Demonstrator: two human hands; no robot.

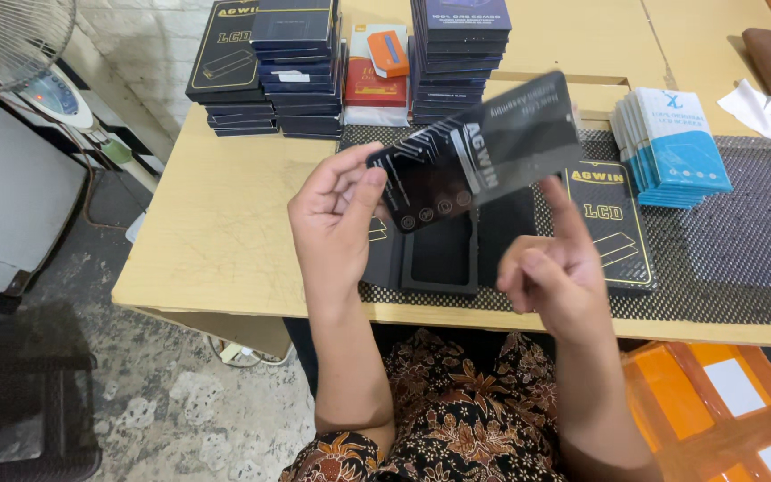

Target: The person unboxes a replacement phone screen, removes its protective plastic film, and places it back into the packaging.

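Holding black flat box, left hand clamped, right hand fingertip propping.

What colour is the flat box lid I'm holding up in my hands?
The box lid is glossy black with white lettering and thin white line graphics, seen in the head view.

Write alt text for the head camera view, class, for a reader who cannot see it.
A person's left hand holds a flat black box lid above a wooden table, the right hand touching its lower edge with one finger. Below lies an open black tray on a mesh mat; stacks of dark boxes and blue packets stand behind.
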